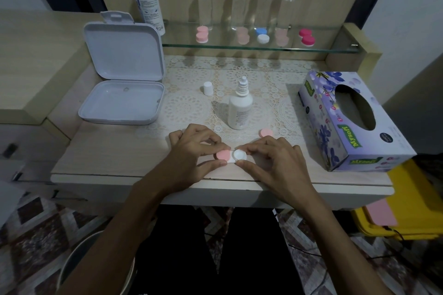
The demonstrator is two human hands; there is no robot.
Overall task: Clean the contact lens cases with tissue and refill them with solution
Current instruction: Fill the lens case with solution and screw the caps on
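A white contact lens case lies near the table's front edge between both hands. Its left well carries a pink cap; its right well is uncovered and white inside. My left hand pinches the pink cap between thumb and fingers. My right hand grips the case's right side. A second pink cap lies loose just beyond my right hand. Behind the case stands a small uncapped solution bottle, with its white cap off to the left. The tissue box rests at the right.
An open white plastic box stands at the left. A tall solution bottle is at the back left. On the glass shelf are several clear bottles and several lens cases. A yellow bin sits below right.
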